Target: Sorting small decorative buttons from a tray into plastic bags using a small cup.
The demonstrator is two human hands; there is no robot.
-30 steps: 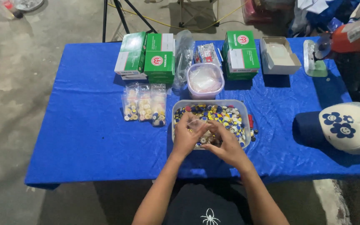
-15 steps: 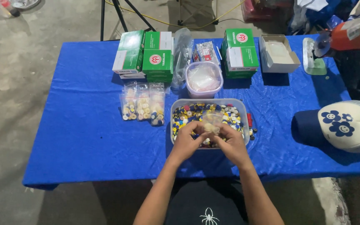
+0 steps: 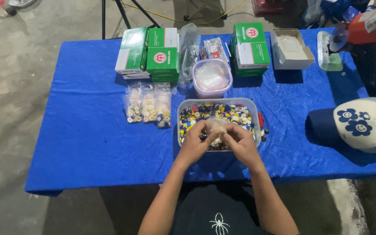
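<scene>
A clear tub [image 3: 183, 109] full of small coloured buttons stands at the table's middle front. Over its near side my left hand [image 3: 195, 146] and my right hand [image 3: 240, 146] together pinch a small clear plastic bag [image 3: 217, 126] with a few buttons in it. Both hands grip the bag's sides, fingers closed on it. Three filled small bags [image 3: 149, 109] lie in a row left of the tub.
A blue cloth covers the table [image 3: 75, 130]. At the back stand green and white boxes [image 3: 153, 54], a pink-tinted tub of empty bags [image 3: 212, 78], more green boxes [image 3: 251, 48] and an open white box [image 3: 290, 48]. A flower-patterned cap [image 3: 357, 124] lies right. Loose buttons [image 3: 263, 130] lie beside the tub.
My hands have lifted slightly from the buttons and drawn together on the small bag, now held upright above the tub's near edge.
</scene>
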